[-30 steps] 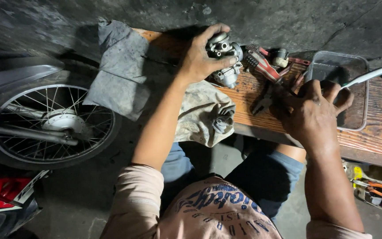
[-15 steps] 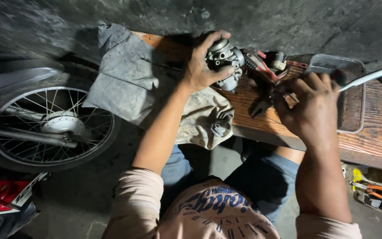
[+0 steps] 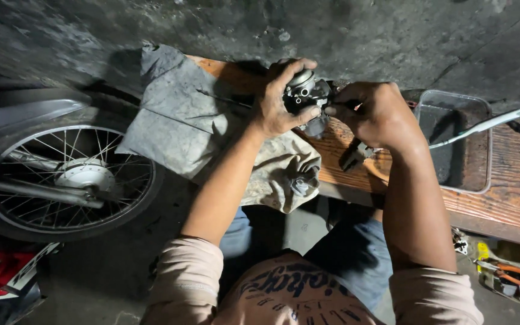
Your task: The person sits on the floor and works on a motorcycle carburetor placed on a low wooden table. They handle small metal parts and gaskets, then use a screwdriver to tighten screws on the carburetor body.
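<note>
Grey metal carburetor [image 3: 306,96] is being gripped firmly by the left hand [image 3: 278,102]. Right hand [image 3: 375,114] is closing on its side, contents hidden. Keeping it steady over the wooden bench [image 3: 513,192] seems wise.

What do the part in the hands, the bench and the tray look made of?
Part: seems cast metal, dull grey with bright machined edges. The left hand grips it; the right hand meets it from the side. Bench: wood, worn brown planks with visible grain. Tray: likely clear plastic, see-through rim, grimy inside.
</note>
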